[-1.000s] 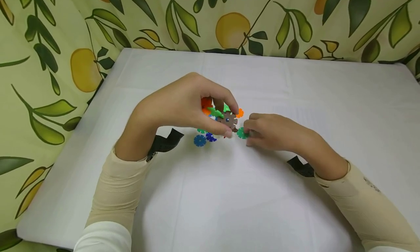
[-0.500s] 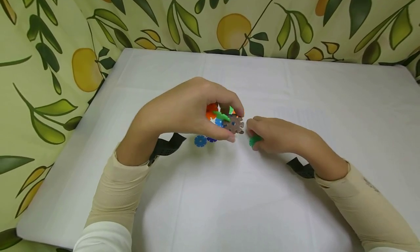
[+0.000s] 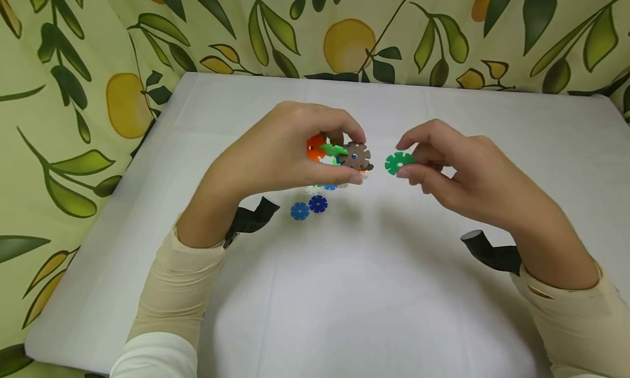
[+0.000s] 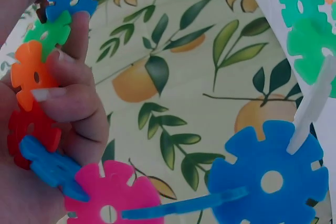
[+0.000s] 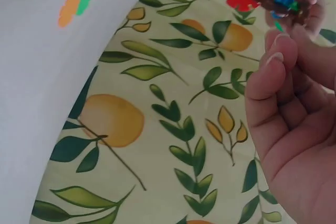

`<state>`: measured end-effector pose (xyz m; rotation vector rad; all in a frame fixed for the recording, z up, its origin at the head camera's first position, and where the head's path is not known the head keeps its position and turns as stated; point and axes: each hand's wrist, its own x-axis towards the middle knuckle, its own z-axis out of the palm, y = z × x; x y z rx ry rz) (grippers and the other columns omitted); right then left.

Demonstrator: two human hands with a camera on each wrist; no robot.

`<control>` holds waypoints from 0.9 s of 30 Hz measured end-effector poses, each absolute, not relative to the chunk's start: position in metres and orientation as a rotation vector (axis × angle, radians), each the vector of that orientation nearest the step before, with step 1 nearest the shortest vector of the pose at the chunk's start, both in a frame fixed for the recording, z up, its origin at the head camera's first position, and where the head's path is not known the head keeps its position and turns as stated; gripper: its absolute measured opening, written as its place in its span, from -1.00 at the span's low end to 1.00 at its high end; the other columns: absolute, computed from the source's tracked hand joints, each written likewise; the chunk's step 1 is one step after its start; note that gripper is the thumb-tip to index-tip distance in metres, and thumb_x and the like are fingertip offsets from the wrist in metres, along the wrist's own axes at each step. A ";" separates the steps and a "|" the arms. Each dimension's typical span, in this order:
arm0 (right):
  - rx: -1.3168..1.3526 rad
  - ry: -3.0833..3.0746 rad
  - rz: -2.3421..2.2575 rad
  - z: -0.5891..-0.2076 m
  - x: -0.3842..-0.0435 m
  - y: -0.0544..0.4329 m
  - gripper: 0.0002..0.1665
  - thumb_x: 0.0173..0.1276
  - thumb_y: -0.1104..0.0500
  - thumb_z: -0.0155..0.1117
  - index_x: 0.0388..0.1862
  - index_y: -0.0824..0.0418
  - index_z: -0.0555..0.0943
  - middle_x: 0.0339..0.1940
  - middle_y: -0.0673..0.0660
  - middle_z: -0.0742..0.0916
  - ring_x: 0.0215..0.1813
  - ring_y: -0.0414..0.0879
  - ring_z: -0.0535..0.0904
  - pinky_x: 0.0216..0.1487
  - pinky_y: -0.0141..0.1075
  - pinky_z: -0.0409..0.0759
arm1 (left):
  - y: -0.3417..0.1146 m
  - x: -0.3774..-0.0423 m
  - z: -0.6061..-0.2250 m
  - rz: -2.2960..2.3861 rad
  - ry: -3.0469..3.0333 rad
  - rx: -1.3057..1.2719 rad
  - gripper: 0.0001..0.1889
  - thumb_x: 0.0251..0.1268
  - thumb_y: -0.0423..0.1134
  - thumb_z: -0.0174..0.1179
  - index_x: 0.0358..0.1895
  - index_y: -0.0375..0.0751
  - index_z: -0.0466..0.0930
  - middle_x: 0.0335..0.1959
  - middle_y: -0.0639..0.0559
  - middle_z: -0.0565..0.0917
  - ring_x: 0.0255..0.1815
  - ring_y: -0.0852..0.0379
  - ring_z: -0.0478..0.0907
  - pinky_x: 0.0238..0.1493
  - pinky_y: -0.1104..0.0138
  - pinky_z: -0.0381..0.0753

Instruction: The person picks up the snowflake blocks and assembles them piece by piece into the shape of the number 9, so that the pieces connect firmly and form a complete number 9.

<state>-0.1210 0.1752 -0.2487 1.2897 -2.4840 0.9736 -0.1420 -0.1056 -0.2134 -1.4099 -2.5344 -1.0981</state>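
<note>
My left hand point(image 3: 290, 153) holds a chain of interlocked, notched plastic discs (snowflake building discs) above the table. A brown disc point(image 3: 361, 158) sits at its right end, between fingertips and thumb, with an orange disc point(image 3: 315, 148) closer to the palm. In the left wrist view the chain loops round, through a pink disc point(image 4: 94, 195) and a large blue disc point(image 4: 304, 182); some discs lie along the curled fingers. My right hand point(image 3: 472, 173) pinches a single green disc point(image 3: 395, 163) between fingers and thumb, a short gap right of the brown one.
A light blue disc point(image 3: 295, 214) and a dark blue disc point(image 3: 318, 209) lie on the white-covered table point(image 3: 344, 312), below the left hand. More loose pieces are partly hidden behind that hand. A leaf-patterned curtain point(image 3: 275, 22) borders the table's far and left sides.
My right hand has picked the green disc up off the table and raised it, turning so the disc faces left. My left hand has lifted slightly with the chain, uncovering the dark blue disc.
</note>
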 end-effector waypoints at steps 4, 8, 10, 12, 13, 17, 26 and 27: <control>1.278 -2.372 1.023 -0.244 -0.114 0.170 -0.77 0.28 0.40 0.41 -0.11 0.33 0.60 -0.43 -0.14 0.68 -0.45 -0.37 0.54 -0.41 -0.52 0.48 | -0.104 -0.141 -0.214 -1.127 -2.520 -1.394 -0.69 0.10 -0.13 0.54 -0.13 -0.13 0.70 -0.38 0.30 0.66 -0.38 0.40 0.51 -0.29 0.39 0.52; 1.295 -2.322 1.054 -0.243 -0.109 0.163 -0.80 0.46 0.14 0.29 -0.21 0.28 0.66 -0.44 -0.13 0.65 -0.43 -0.37 0.51 -0.33 -0.52 0.53 | -0.102 -0.140 -0.216 -1.168 -2.508 -1.401 -0.69 0.08 -0.14 0.55 -0.14 -0.14 0.70 -0.39 0.31 0.66 -0.39 0.41 0.52 -0.30 0.39 0.53; 1.300 -2.320 1.051 -0.242 -0.108 0.160 -0.68 0.51 0.02 0.21 -0.21 0.28 0.67 -0.41 -0.13 0.66 -0.41 -0.37 0.51 -0.29 -0.52 0.56 | -0.101 -0.139 -0.216 -1.184 -2.506 -1.411 -0.69 0.08 -0.15 0.55 -0.15 -0.14 0.70 -0.40 0.31 0.67 -0.40 0.41 0.52 -0.30 0.38 0.53; 1.300 -2.313 1.052 -0.241 -0.106 0.157 -0.67 0.51 0.03 0.19 -0.21 0.29 0.68 -0.39 -0.13 0.68 -0.40 -0.37 0.53 -0.27 -0.52 0.57 | -0.100 -0.138 -0.215 -1.185 -2.511 -1.415 -0.69 0.07 -0.15 0.55 -0.15 -0.14 0.69 -0.41 0.31 0.66 -0.41 0.41 0.52 -0.31 0.38 0.52; 1.299 -2.308 1.055 -0.241 -0.106 0.156 -0.71 0.50 0.07 0.20 -0.21 0.29 0.68 -0.38 -0.12 0.69 -0.40 -0.36 0.53 -0.27 -0.52 0.57 | -0.099 -0.138 -0.215 -1.182 -2.516 -1.414 -0.69 0.07 -0.15 0.55 -0.16 -0.14 0.69 -0.42 0.31 0.66 -0.42 0.41 0.52 -0.31 0.38 0.52; 1.278 -2.298 1.040 -0.241 -0.104 0.153 -0.78 0.47 0.15 0.23 -0.23 0.29 0.69 -0.35 -0.12 0.72 -0.39 -0.38 0.56 -0.27 -0.52 0.58 | -0.098 -0.137 -0.217 -1.175 -2.530 -1.410 -0.67 0.05 -0.12 0.56 -0.16 -0.13 0.69 -0.43 0.31 0.65 -0.42 0.39 0.51 -0.32 0.39 0.52; 1.275 -2.291 1.039 -0.243 -0.098 0.150 -0.76 0.53 0.14 0.18 -0.28 0.27 0.64 -0.42 -0.15 0.65 -0.48 -0.40 0.50 -0.45 -0.55 0.50 | -0.094 -0.139 -0.223 -1.114 -2.497 -1.441 -0.65 0.05 -0.06 0.56 -0.17 -0.13 0.68 -0.45 0.34 0.64 -0.44 0.41 0.49 -0.32 0.40 0.51; 1.276 -2.295 1.038 -0.244 -0.097 0.150 -0.83 0.51 0.20 0.20 -0.28 0.27 0.62 -0.43 -0.16 0.63 -0.50 -0.41 0.49 -0.48 -0.55 0.48 | -0.094 -0.139 -0.223 -1.112 -2.492 -1.445 -0.65 0.06 -0.03 0.55 -0.18 -0.12 0.68 -0.46 0.35 0.64 -0.44 0.41 0.49 -0.33 0.39 0.51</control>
